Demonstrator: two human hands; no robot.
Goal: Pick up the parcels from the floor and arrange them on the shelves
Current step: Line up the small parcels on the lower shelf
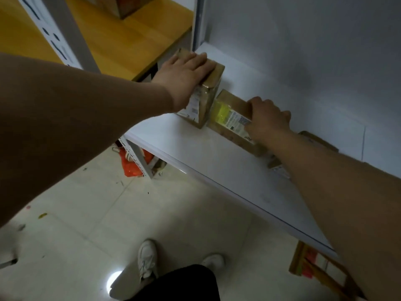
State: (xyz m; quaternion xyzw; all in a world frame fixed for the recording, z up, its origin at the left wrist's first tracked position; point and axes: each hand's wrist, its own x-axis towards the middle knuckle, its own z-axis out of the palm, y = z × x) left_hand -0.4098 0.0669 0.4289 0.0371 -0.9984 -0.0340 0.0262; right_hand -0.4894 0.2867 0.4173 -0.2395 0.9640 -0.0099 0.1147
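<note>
Two brown cardboard parcels stand on the white shelf point(217, 161). The left parcel point(205, 103) stands upright near the shelf's far left end, and my left hand point(184, 70) lies over its top with the fingers straight. The second parcel point(231, 120), with a yellow and white label, leans beside it on the right. My right hand point(268, 120) grips that parcel's upper right edge, fingers curled over it. A third parcel point(314, 140) lies behind my right forearm, mostly hidden.
A yellow shelf point(130, 40) at the upper left holds a cardboard box point(123, 6). Orange bags point(130, 166) sit on the tiled floor under the white shelf. A cardboard box point(314, 268) lies on the floor at the lower right. My shoes point(147, 257) are below.
</note>
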